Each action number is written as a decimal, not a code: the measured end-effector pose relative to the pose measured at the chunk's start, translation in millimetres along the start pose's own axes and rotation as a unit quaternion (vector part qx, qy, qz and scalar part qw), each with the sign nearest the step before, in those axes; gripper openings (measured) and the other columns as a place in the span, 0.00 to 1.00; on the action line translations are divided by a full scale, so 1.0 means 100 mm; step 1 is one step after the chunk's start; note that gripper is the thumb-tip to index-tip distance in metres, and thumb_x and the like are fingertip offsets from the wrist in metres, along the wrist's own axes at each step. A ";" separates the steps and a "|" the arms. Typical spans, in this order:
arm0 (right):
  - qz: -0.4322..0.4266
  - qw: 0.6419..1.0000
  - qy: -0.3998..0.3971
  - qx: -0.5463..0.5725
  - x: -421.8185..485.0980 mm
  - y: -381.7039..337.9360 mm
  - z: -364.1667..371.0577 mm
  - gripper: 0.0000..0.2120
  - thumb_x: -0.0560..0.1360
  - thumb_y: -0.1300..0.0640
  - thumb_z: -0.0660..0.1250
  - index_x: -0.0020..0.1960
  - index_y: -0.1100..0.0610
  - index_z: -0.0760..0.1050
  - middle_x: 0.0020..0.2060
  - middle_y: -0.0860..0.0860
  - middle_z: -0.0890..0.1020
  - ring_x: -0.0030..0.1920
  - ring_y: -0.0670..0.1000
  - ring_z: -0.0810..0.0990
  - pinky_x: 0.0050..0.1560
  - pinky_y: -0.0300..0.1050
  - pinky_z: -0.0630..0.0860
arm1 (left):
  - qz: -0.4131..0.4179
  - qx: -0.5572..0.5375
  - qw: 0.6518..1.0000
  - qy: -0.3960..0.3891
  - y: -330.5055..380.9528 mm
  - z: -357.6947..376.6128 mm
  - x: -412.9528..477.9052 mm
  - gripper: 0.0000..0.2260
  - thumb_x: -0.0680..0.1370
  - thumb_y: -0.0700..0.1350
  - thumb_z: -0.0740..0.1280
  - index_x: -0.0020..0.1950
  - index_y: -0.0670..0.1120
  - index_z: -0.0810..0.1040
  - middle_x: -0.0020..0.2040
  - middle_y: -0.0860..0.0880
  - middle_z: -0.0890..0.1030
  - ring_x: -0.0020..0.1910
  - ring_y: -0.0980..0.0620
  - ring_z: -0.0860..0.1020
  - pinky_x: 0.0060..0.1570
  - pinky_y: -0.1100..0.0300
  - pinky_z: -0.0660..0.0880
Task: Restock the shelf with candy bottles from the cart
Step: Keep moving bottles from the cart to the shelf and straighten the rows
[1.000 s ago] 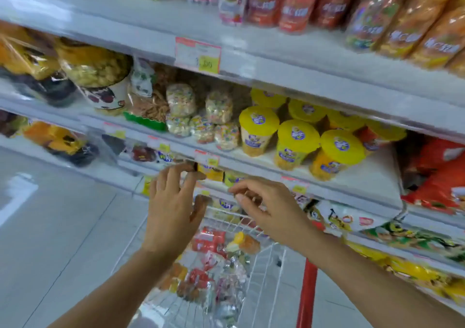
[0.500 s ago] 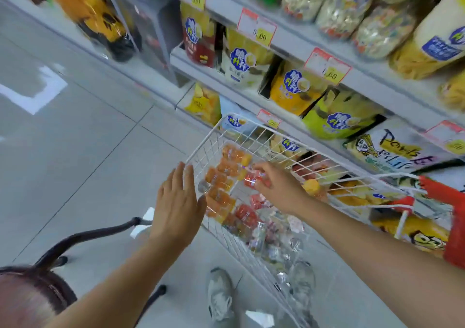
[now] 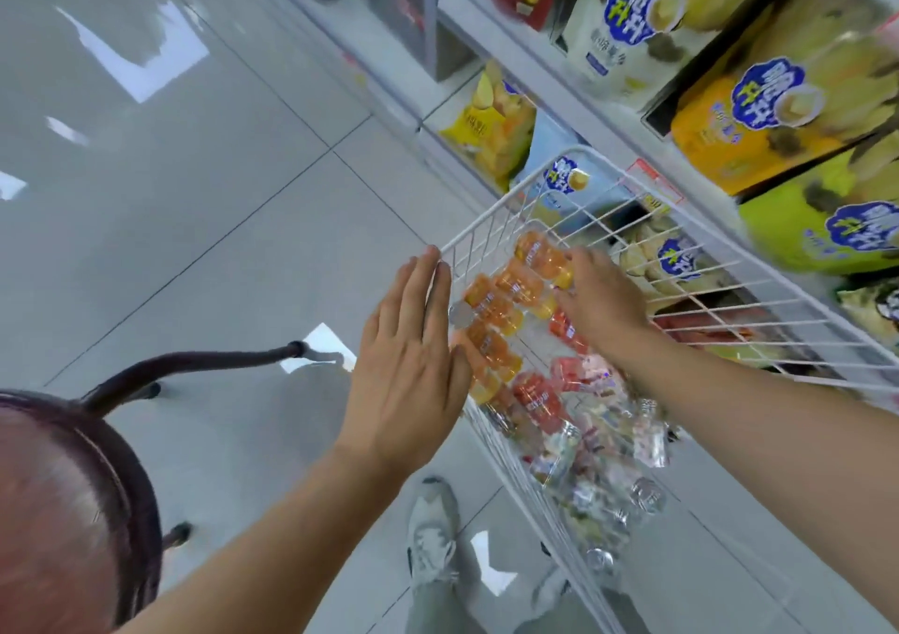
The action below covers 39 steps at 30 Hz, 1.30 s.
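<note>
Orange bottles [image 3: 491,310] lie under the right hand [image 3: 603,300], which reaches down into the cart [image 3: 491,211]. Its fingertips are hidden, so I cannot tell whether it grips one. At its 9 o'clock the left hand [image 3: 413,356] hovers flat over the cart's rim, fingers straight and pressed together, holding nothing. Five orange bottles can be counted along the cart's left wall. About three red bottles [image 3: 537,400] lie at their 5 o'clock, and clear bottles [image 3: 642,492], too blurred to count, fill the near end. At 1 o'clock runs the shelf [image 3: 545,83] with at least six bags [image 3: 759,113]. On the floor [image 3: 194,244], one shoe [image 3: 430,531] stands at 6 o'clock and one stool [image 3: 58,512] at 8 o'clock.
</note>
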State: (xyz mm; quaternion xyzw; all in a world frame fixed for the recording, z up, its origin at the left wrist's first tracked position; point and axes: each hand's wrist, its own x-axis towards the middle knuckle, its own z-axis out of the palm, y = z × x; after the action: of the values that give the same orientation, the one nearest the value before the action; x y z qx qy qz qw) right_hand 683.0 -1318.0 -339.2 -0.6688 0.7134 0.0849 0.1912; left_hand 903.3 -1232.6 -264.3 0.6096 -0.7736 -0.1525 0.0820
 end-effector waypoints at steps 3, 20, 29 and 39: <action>0.000 0.999 0.025 -0.038 0.04 -0.01 0.09 0.21 0.77 0.53 0.67 0.65 0.61 0.66 0.60 0.58 0.71 0.55 0.58 0.76 0.42 0.48 0.69 | -0.002 -0.011 1.000 0.012 0.00 0.03 0.00 0.27 0.81 0.51 0.52 0.76 0.36 0.59 0.77 0.39 0.60 0.76 0.42 0.57 0.74 0.51 0.54; -0.141 0.898 0.064 0.411 -0.34 0.01 -0.60 0.14 0.71 0.55 0.69 0.56 0.55 0.76 0.53 0.52 0.75 0.47 0.52 0.81 0.42 0.33 0.76 | -0.005 0.030 0.999 -0.019 0.26 -0.18 0.22 0.29 0.78 0.58 0.54 0.76 0.45 0.62 0.75 0.44 0.65 0.76 0.43 0.56 0.72 0.49 0.50; -0.159 0.822 -0.067 0.543 -0.37 -0.11 -0.88 0.19 0.75 0.47 0.66 0.64 0.50 0.75 0.50 0.48 0.80 0.48 0.47 0.82 0.51 0.46 0.80 | -0.039 -0.005 0.998 0.048 0.22 -0.18 0.32 0.22 0.75 0.59 0.61 0.59 0.44 0.74 0.49 0.49 0.81 0.60 0.43 0.69 0.62 0.51 0.57; -0.082 0.982 -0.074 0.154 -0.13 -0.08 0.22 0.13 0.79 0.53 0.65 0.60 0.58 0.77 0.57 0.52 0.79 0.47 0.50 0.77 0.44 0.42 0.72 | -0.085 -0.070 0.986 0.125 0.10 -0.12 0.17 0.23 0.77 0.58 0.62 0.63 0.43 0.72 0.62 0.45 0.74 0.68 0.42 0.64 0.64 0.49 0.60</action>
State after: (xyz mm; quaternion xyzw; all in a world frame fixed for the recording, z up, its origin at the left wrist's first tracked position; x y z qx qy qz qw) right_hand 694.5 -1298.6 -353.5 -0.6790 0.6449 0.0074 0.3508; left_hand 893.6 -1248.7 -250.2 0.6802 -0.6901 -0.1353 0.2067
